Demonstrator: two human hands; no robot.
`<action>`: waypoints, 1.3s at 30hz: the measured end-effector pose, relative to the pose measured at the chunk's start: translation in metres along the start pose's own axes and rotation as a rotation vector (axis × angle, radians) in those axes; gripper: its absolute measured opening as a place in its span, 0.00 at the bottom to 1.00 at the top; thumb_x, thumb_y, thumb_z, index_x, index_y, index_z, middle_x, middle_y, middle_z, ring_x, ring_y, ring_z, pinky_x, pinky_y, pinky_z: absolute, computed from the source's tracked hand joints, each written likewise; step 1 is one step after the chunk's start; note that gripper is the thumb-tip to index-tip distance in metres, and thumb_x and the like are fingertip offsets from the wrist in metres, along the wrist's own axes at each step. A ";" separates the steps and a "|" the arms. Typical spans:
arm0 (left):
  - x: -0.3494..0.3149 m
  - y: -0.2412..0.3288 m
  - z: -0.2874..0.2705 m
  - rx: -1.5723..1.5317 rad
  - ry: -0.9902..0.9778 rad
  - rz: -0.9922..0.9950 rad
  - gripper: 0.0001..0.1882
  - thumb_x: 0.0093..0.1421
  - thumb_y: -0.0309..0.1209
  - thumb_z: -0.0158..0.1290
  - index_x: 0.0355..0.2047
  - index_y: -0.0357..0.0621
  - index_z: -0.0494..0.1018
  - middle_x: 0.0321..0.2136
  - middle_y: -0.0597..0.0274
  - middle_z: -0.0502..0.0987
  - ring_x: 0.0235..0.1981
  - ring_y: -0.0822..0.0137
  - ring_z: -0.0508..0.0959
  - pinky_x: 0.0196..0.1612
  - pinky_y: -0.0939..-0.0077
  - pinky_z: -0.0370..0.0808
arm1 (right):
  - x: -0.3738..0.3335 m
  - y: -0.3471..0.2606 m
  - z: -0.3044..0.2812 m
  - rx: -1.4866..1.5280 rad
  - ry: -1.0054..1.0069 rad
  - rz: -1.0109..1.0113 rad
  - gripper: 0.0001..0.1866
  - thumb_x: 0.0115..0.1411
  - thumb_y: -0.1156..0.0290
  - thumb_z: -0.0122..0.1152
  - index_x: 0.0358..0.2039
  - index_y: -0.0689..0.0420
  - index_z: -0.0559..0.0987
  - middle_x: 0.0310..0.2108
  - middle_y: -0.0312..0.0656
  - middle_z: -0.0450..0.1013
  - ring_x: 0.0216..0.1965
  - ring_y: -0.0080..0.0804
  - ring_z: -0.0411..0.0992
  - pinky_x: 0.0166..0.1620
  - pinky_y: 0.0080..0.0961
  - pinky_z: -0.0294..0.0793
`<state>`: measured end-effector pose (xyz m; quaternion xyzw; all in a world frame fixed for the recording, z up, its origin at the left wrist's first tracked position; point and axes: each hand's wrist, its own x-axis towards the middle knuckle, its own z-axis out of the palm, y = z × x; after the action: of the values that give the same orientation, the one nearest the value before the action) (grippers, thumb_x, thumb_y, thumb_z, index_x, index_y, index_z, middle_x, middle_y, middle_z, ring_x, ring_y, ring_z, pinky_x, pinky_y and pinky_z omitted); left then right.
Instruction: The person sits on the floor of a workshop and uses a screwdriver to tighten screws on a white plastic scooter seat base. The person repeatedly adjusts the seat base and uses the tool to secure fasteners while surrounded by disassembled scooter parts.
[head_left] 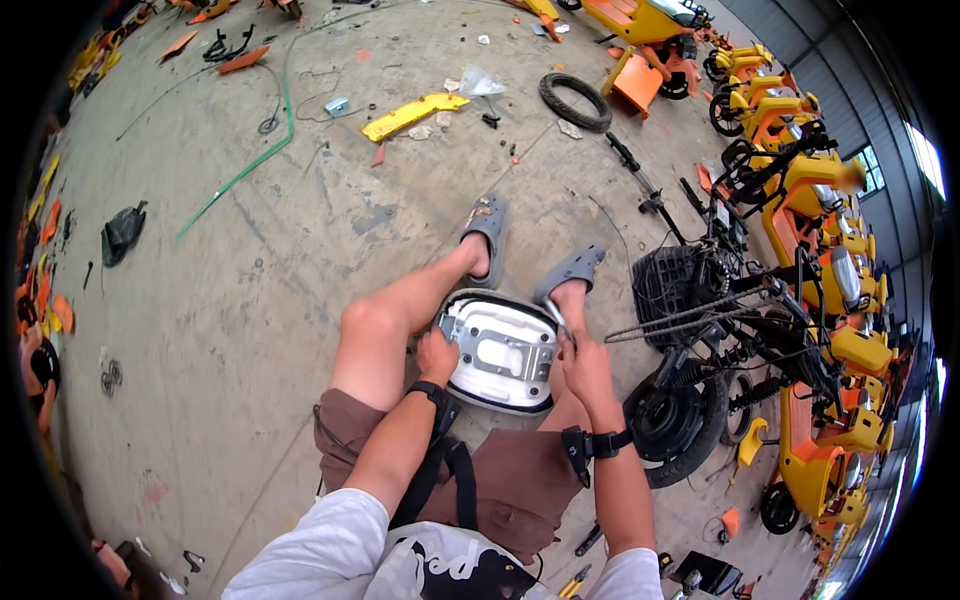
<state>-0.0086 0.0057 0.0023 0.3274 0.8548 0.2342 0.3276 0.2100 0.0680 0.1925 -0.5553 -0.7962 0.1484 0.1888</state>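
A white panel with a black rim, apparently an upturned scooter seat (473, 385), rests between my legs. A grey metal bracket (500, 352) with dark bolts lies across its middle. At the left edge, the fingers of my left hand (437, 357) are closed on the seat beside a grey metal piece (450, 327). My right hand (586, 366) is raised over the right edge, closed around a slim silver metal tool (557, 315). That tool looks like a wrench, though its lower part is hidden in the fingers.
A stripped black scooter frame (710, 280) with its wheel (680, 430) stands close on my right. Yellow scooters (805, 200) line the right wall. Ahead lie a loose tyre (576, 102), a yellow panel (415, 116) and a green strip (250, 165). A black bag (123, 233) lies left.
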 end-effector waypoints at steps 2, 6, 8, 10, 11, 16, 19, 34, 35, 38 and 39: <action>-0.002 -0.002 0.000 -0.034 0.034 -0.029 0.19 0.52 0.35 0.57 0.43 0.38 0.72 0.42 0.45 0.75 0.49 0.45 0.73 0.51 0.52 0.72 | 0.002 -0.001 0.004 0.002 -0.009 0.032 0.14 0.64 0.64 0.52 0.34 0.62 0.78 0.22 0.52 0.76 0.29 0.54 0.75 0.33 0.45 0.72; -0.006 0.003 -0.005 -0.046 0.022 -0.067 0.19 0.52 0.35 0.58 0.42 0.38 0.72 0.42 0.45 0.75 0.49 0.45 0.73 0.51 0.52 0.72 | 0.009 -0.006 0.002 -0.038 -0.065 0.091 0.13 0.64 0.65 0.51 0.33 0.61 0.77 0.23 0.52 0.76 0.29 0.55 0.75 0.34 0.45 0.72; -0.007 0.004 -0.006 -0.052 0.014 -0.074 0.19 0.51 0.35 0.58 0.42 0.38 0.72 0.42 0.45 0.75 0.49 0.45 0.73 0.51 0.52 0.72 | 0.009 -0.003 0.004 -0.066 -0.059 0.067 0.13 0.64 0.65 0.51 0.33 0.61 0.77 0.23 0.52 0.76 0.30 0.56 0.75 0.34 0.46 0.72; -0.005 0.004 -0.003 -0.054 0.025 -0.076 0.19 0.51 0.34 0.57 0.42 0.38 0.72 0.42 0.45 0.76 0.49 0.45 0.74 0.50 0.52 0.72 | 0.010 0.001 0.010 -0.090 -0.030 0.020 0.13 0.64 0.65 0.51 0.33 0.62 0.77 0.24 0.53 0.76 0.30 0.56 0.75 0.35 0.46 0.71; -0.004 0.003 -0.001 -0.055 0.030 -0.077 0.19 0.51 0.34 0.57 0.42 0.38 0.72 0.42 0.45 0.76 0.48 0.45 0.74 0.50 0.52 0.72 | 0.009 0.004 0.012 -0.077 -0.025 0.018 0.13 0.64 0.65 0.51 0.33 0.62 0.77 0.24 0.53 0.76 0.31 0.57 0.75 0.35 0.46 0.71; -0.004 0.003 -0.001 -0.068 0.042 -0.078 0.19 0.51 0.34 0.57 0.41 0.38 0.73 0.41 0.44 0.76 0.47 0.45 0.75 0.50 0.53 0.72 | 0.010 0.005 0.012 -0.026 -0.043 0.069 0.13 0.65 0.64 0.51 0.34 0.62 0.76 0.24 0.54 0.76 0.31 0.57 0.74 0.35 0.46 0.71; -0.001 -0.002 0.000 -0.132 0.047 -0.100 0.17 0.50 0.34 0.58 0.39 0.37 0.74 0.39 0.42 0.77 0.45 0.44 0.76 0.49 0.53 0.73 | 0.010 0.000 0.009 -0.014 -0.051 0.069 0.13 0.65 0.64 0.51 0.34 0.62 0.77 0.24 0.53 0.76 0.31 0.57 0.74 0.35 0.46 0.71; -0.001 -0.006 0.009 -0.101 0.112 -0.030 0.14 0.50 0.35 0.56 0.32 0.35 0.75 0.32 0.42 0.79 0.39 0.43 0.78 0.44 0.52 0.74 | 0.004 0.004 0.008 0.033 -0.048 0.074 0.14 0.64 0.63 0.52 0.39 0.62 0.76 0.27 0.55 0.75 0.33 0.57 0.74 0.36 0.45 0.71; -0.001 -0.006 0.009 -0.103 0.111 -0.031 0.14 0.50 0.35 0.56 0.32 0.35 0.75 0.32 0.42 0.79 0.39 0.43 0.78 0.44 0.52 0.74 | 0.004 0.003 0.007 0.046 -0.076 0.104 0.14 0.64 0.64 0.52 0.42 0.61 0.76 0.30 0.57 0.75 0.35 0.58 0.74 0.38 0.45 0.71; -0.002 -0.004 0.004 -0.121 0.036 -0.067 0.16 0.52 0.34 0.55 0.36 0.35 0.77 0.37 0.40 0.79 0.43 0.43 0.77 0.49 0.52 0.73 | 0.006 -0.008 -0.001 0.102 -0.177 0.201 0.20 0.62 0.65 0.53 0.53 0.59 0.74 0.43 0.64 0.73 0.44 0.62 0.72 0.46 0.47 0.71; -0.001 -0.004 0.005 -0.109 0.041 -0.058 0.16 0.52 0.35 0.55 0.36 0.35 0.77 0.37 0.40 0.79 0.43 0.43 0.77 0.48 0.52 0.73 | 0.005 -0.005 0.000 0.110 -0.148 0.176 0.19 0.62 0.66 0.54 0.51 0.60 0.75 0.42 0.64 0.73 0.44 0.61 0.72 0.46 0.47 0.70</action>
<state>-0.0057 0.0032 -0.0030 0.2796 0.8563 0.2775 0.3340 0.2038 0.0707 0.1952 -0.5992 -0.7470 0.2484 0.1458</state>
